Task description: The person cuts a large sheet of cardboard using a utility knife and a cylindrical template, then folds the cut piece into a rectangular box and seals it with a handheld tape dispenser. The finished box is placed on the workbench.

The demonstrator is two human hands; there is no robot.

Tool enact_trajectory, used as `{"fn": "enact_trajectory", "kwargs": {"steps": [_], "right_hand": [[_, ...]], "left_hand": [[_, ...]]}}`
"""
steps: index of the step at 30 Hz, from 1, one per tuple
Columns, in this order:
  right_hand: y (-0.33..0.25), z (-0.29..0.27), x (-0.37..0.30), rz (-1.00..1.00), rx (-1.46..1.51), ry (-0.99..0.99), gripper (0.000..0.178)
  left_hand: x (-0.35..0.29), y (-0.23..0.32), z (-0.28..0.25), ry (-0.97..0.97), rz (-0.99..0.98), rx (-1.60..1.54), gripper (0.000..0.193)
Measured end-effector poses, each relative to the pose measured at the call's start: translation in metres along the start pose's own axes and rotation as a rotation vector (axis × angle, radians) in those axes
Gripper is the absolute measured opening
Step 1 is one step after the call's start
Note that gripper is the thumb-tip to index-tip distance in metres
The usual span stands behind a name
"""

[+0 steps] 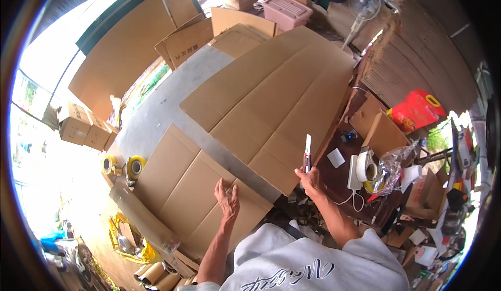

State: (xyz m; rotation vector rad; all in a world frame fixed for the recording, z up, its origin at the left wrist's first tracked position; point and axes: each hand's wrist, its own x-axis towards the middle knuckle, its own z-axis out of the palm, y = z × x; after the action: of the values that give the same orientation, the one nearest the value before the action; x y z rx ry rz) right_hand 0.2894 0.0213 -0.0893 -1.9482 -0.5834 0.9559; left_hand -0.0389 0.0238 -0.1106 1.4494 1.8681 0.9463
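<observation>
On top of a grey table [156,114] lie two big flat sheets of brown cardboard. The near sheet [193,197] has fold lines running across it & sits right in front of the person. The left hand [227,199] lies flat on it, fingers spread, palm down, holding nothing, just pressing the sheet. The far sheet [276,98] is bigger, w/ long fold lines too, & one corner of it pokes out toward the person. The right hand [311,180] is at that corner, fingers closed tight around a box knife [307,155]. The knife has a red & dark handle & its pale blade sticks straight up, next to the far sheet's edge; can't tell if the blade touches the cardboard. At the table's left edge sit two rolls of yellow tape [134,167]. To the right is a dark side table [339,179] w/ a white tape holder [361,170], a white cord & small bits. Around the room: more cardboard sheets leaning up, small brown boxes [78,126] on the left, a pink plastic box [286,10] at the back, a red bag [417,108] & a white fan [365,4].
</observation>
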Motion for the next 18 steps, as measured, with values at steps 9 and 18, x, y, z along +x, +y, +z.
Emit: {"fn": "enact_trajectory", "kwargs": {"steps": [9,18], "right_hand": [[0.004,-0.044,-0.026,-0.084,-0.040,0.006,0.037],[0.092,-0.136,0.023,-0.407,-0.589,0.466,0.058]], "left_hand": [[-0.018,0.055,0.045,-0.148,0.000,-0.206,0.062],[-0.079,0.002,-0.013,-0.036,-0.201,-0.271,0.047]]}}
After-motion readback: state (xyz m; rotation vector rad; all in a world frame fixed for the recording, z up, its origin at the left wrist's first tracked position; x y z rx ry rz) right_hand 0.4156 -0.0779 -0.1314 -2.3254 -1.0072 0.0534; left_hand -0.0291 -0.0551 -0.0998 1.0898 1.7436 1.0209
